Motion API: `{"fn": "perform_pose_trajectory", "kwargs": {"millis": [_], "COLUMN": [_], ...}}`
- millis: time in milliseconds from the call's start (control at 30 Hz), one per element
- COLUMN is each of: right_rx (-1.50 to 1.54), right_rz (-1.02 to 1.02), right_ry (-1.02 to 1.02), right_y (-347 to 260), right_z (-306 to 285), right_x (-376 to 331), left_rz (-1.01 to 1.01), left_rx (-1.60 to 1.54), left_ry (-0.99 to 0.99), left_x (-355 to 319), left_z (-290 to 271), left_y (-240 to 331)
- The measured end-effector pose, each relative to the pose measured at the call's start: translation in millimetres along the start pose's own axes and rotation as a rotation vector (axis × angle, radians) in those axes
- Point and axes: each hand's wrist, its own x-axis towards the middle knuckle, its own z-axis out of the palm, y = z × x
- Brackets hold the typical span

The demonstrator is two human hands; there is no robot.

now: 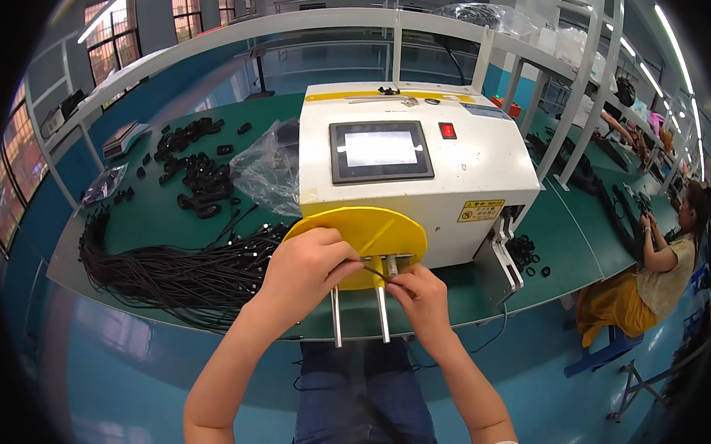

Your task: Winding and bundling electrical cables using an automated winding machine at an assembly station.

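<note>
A thin black cable is stretched between my two hands, in front of the yellow disc of a white benchtop machine. My left hand pinches the cable at its left side, close against the disc. With its fingers closed, my right hand grips the cable at the right. Metal rods stick out from the disc toward me, just below the cable. The cable's further run is hidden by my hands. On the machine's top sits a lit touch screen beside a red switch.
A large bundle of black cables lies left of the machine. Behind it are loose black parts and a clear plastic bag. Small black rings rest on the green table at the right. A person sits working further right.
</note>
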Motion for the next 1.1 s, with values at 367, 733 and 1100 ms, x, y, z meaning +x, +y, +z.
{"fn": "perform_pose_trajectory", "kwargs": {"millis": [367,733,1100], "right_rx": [0.049,-0.020,-0.107], "right_rz": [0.009,-0.058,-0.120], "right_ry": [0.173,0.177,0.135], "right_y": [18.7,21.9,24.0], "right_z": [13.0,10.7,-10.0], "right_x": [0.1,8.2,6.0], "left_rz": [-0.052,-0.297,-0.324], "left_rx": [0.173,-0.050,-0.062], "left_ry": [0.167,0.125,0.093], "left_x": [-1.6,-36.1,-101.4], "left_z": [24.1,-13.4,-11.3], "left_y": [5.5,-18.3,-65.5]}}
